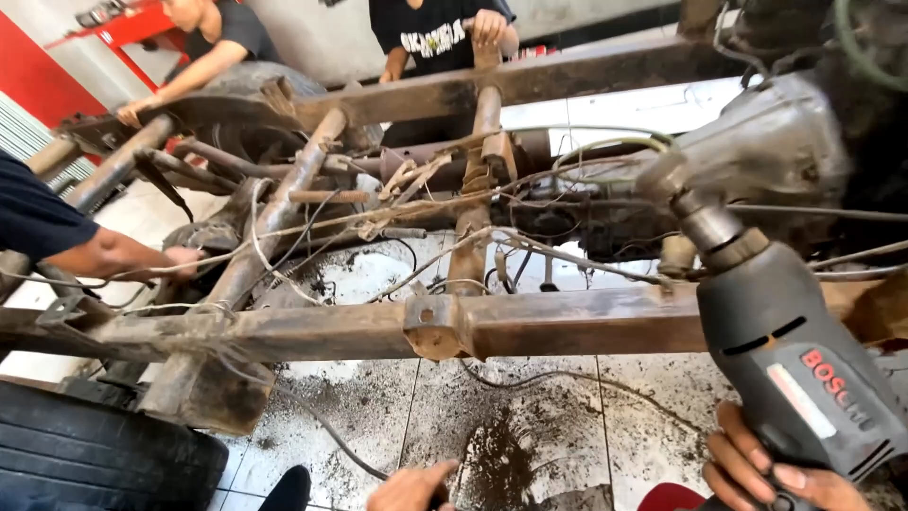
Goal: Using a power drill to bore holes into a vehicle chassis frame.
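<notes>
My right hand grips the handle of a grey electric drill at the lower right. The drill points up and to the left, and its chuck meets a grimy grey gearbox housing. My left hand sits low at the bottom edge, mostly cut off, with its fingers curled; what it holds is hidden. A rusty vehicle frame rail runs across in front of both hands, with loose wires draped over it.
A black tyre lies at the lower left. Dirt covers the white tiled floor. Another person's arm reaches onto the frame from the left. Two more people lean on the far rail.
</notes>
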